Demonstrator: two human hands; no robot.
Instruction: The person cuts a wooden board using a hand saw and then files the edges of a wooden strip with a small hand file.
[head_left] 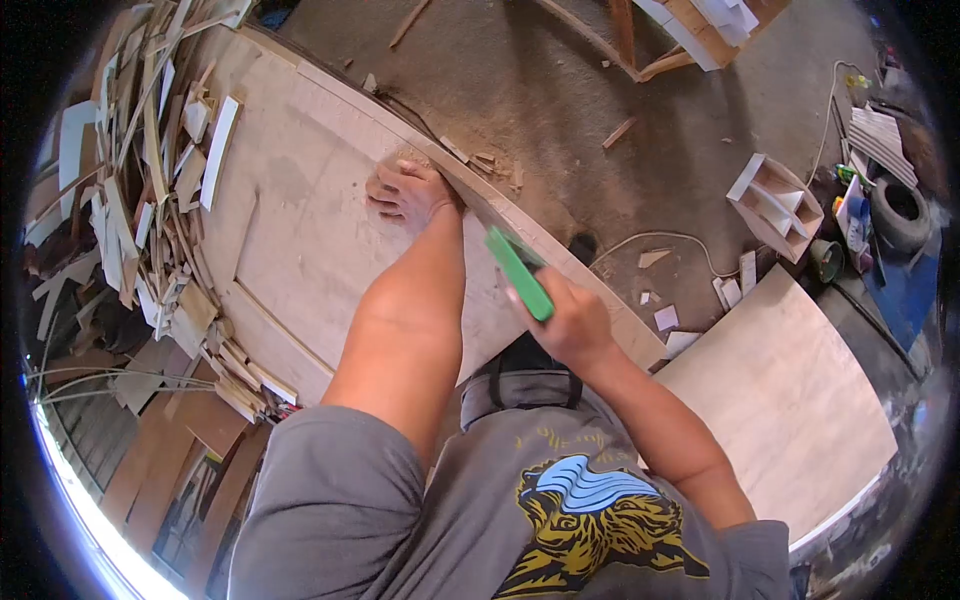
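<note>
My left hand (408,190) presses on a large wooden sheet (310,180), close to its long edge, with the fingers bent and a little apart. To the right, my right hand (570,318) is closed round the green handle of a saw (520,273). The saw's blade runs up and left along the sheet's edge toward my left hand, partly blurred. Sawdust and small wood bits (485,160) lie beside the edge, just past my left hand.
Wood offcuts (195,310) are heaped along the left. Another board (790,400) lies at lower right, below a small wooden box (775,208). A tyre (900,212) and a cable (680,238) are on the right. A wooden frame (625,40) stands at the top.
</note>
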